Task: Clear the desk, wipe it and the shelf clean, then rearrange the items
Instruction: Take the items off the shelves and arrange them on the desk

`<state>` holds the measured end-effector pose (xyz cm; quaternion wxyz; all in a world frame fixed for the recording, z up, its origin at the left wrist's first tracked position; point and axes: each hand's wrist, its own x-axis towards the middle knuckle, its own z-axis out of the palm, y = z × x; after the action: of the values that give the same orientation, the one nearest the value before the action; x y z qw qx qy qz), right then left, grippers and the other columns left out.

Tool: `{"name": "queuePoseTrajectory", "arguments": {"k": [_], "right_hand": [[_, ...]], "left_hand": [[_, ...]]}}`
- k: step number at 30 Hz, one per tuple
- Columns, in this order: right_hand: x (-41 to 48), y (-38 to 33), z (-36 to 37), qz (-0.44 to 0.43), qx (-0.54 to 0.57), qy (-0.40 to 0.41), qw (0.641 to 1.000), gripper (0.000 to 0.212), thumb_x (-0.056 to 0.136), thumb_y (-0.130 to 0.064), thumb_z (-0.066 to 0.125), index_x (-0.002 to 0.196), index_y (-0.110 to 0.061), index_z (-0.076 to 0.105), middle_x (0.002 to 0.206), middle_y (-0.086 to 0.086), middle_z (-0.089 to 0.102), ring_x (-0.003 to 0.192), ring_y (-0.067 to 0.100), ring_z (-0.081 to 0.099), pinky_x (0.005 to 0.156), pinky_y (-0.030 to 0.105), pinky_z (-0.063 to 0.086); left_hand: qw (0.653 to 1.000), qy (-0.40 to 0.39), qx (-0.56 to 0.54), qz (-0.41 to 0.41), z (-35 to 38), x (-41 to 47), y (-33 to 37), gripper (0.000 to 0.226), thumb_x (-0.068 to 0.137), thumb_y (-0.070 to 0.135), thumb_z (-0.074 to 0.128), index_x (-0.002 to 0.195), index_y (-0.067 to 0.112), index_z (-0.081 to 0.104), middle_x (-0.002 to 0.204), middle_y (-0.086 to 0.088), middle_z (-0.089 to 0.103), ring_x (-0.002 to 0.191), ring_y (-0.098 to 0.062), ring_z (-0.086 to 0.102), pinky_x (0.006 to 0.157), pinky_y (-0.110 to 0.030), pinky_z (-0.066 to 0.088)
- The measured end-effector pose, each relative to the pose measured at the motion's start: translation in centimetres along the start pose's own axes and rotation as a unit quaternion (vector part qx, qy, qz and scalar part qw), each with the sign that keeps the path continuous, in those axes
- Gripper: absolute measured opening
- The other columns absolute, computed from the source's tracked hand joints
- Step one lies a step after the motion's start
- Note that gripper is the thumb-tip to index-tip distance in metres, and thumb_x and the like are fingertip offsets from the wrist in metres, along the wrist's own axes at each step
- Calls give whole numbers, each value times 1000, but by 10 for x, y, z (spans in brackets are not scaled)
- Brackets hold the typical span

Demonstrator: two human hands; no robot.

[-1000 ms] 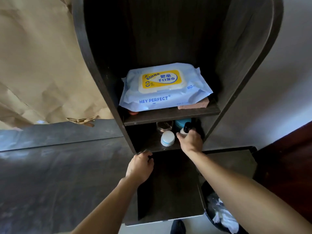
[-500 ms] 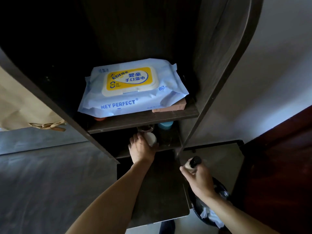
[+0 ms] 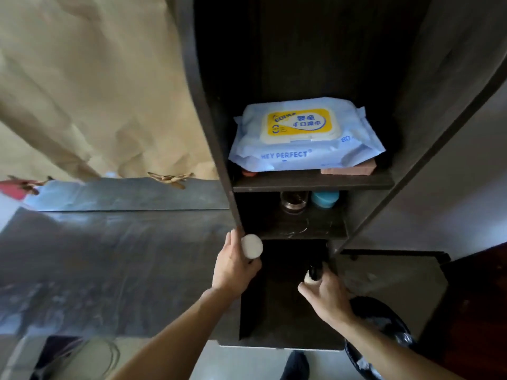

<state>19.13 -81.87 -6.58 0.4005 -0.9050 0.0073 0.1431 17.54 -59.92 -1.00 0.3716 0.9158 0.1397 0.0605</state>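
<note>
Both hands had drawn back out of the lower shelf [image 3: 301,229] since half a second earlier: the left hand [image 3: 234,266] was closed around a white-capped jar [image 3: 251,249] just off the shelf's left wall, and the right hand [image 3: 327,293] gripped a small dark-capped bottle [image 3: 313,273] lower down, probably to empty that level for wiping. Behind them a glass jar [image 3: 293,202] and a blue tub [image 3: 325,199] remained, a wipes pack [image 3: 304,135] lay on the level above, and the grey desk [image 3: 109,264] spread to the left.

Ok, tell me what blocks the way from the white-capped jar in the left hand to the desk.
Nothing visible does. The left hand holds the white-capped jar just outside the shelf's left panel, already clear of the lower compartment. The grey desk surface beside it is bare along that stretch.
</note>
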Motion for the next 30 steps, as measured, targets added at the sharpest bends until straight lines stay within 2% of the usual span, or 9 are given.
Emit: {"name": "queuePoseTrajectory", "arguments": {"k": [3, 6, 8, 12, 15, 19, 26, 30], "right_hand": [[-15, -42, 35, -34, -33, -43, 998, 20, 71, -22, 68, 76, -25, 48, 62, -5, 58, 59, 9, 56, 52, 25, 41], [-29, -80, 80, -55, -29, -71, 996, 20, 67, -20, 69, 72, -21, 49, 59, -2, 60, 59, 14, 59, 58, 35, 49], [-41, -108, 110, -69, -32, -96, 992, 21, 64, -20, 69, 70, -22, 48, 58, -1, 60, 58, 14, 59, 59, 37, 49], [-69, -168, 170, -125, -48, -104, 986, 24, 63, -24, 70, 71, -25, 47, 60, -3, 60, 60, 18, 60, 58, 35, 48], [-91, -211, 215, -148, -39, -106, 983, 24, 67, -20, 73, 74, -20, 51, 62, -2, 61, 61, 21, 60, 57, 34, 47], [-111, -266, 267, -176, -47, -122, 976, 25, 72, -26, 74, 79, -22, 50, 70, -5, 62, 67, 19, 59, 57, 28, 41], [-102, -331, 334, -169, -28, -147, 974, 31, 74, -41, 74, 88, -21, 54, 79, -2, 66, 75, 19, 63, 67, 32, 48], [-72, -359, 371, -142, 2, -160, 977, 31, 77, -38, 73, 93, -19, 56, 83, 0, 65, 79, 22, 62, 71, 34, 47]], "left_hand": [[998, 31, 36, -31, -49, -33, -47, 43, 69, 21, 74, 105, 10, 52, 96, -2, 50, 80, -28, 57, 66, -34, 46], [991, 72, 68, -89, -105, -68, -96, 45, 66, 24, 75, 104, 13, 54, 97, -1, 51, 81, -27, 58, 65, -35, 47], [985, 102, 81, -117, -142, -90, -128, 44, 65, 26, 75, 101, 13, 52, 95, 0, 49, 80, -27, 58, 63, -34, 45], [974, 147, 92, -142, -217, -131, -188, 41, 68, 28, 73, 99, 16, 50, 94, 3, 47, 82, -26, 57, 63, -31, 41], [968, 171, 95, -156, -269, -154, -229, 41, 68, 30, 73, 100, 18, 50, 95, 4, 49, 83, -26, 58, 65, -33, 44], [956, 196, 87, -200, -326, -174, -269, 40, 69, 34, 71, 101, 23, 49, 97, 8, 51, 84, -21, 56, 67, -34, 47], [955, 177, 85, -223, -381, -166, -332, 39, 66, 38, 69, 95, 27, 45, 93, 11, 56, 86, -16, 57, 68, -32, 47], [956, 149, 90, -235, -402, -138, -365, 38, 66, 41, 68, 93, 26, 45, 92, 12, 56, 85, -15, 56, 65, -31, 44]]}}
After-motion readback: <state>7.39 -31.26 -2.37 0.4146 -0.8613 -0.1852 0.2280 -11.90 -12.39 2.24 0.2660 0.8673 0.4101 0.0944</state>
